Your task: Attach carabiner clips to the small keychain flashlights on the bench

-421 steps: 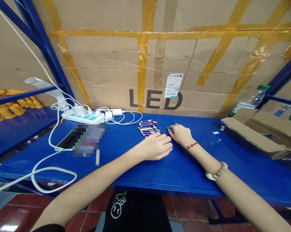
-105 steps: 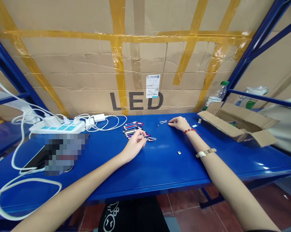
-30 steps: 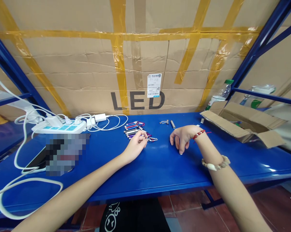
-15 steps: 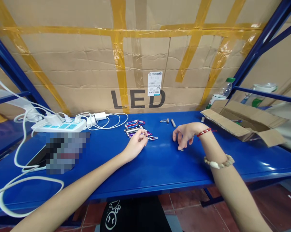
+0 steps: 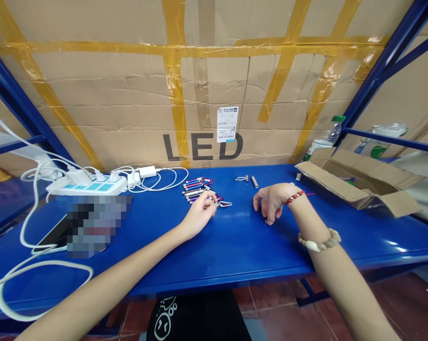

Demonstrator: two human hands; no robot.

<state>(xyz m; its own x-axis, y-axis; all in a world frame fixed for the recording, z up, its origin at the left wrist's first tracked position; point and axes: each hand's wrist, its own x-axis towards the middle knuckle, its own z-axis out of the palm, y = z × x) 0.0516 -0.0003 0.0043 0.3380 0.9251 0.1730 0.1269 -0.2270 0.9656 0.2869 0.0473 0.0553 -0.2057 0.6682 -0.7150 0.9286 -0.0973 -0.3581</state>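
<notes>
A bunch of small keychain flashlights [image 5: 197,188] in purple, red and silver lies on the blue table [image 5: 217,246]. My left hand [image 5: 199,214] rests at its near edge, fingers pinched on one flashlight whose silver clip [image 5: 225,204] sticks out to the right. My right hand [image 5: 271,202] hovers palm down, right of the bunch. Its fingers are curled with the tips together touching the table, and what they pinch is hidden. Beyond it lie a silver tube [image 5: 254,182] and a loose clip [image 5: 241,178].
A white power strip [image 5: 88,186] with chargers and looping white cables [image 5: 40,270] covers the left side, beside a blurred flat object [image 5: 93,225]. An open cardboard box [image 5: 359,184] and a plastic bottle [image 5: 324,139] stand at the right. A taped cardboard wall [image 5: 203,94] backs the table.
My right hand came back from the far silver tube and clip to the near middle of the table and curled its fingers down there. My left hand has stayed at the flashlights.
</notes>
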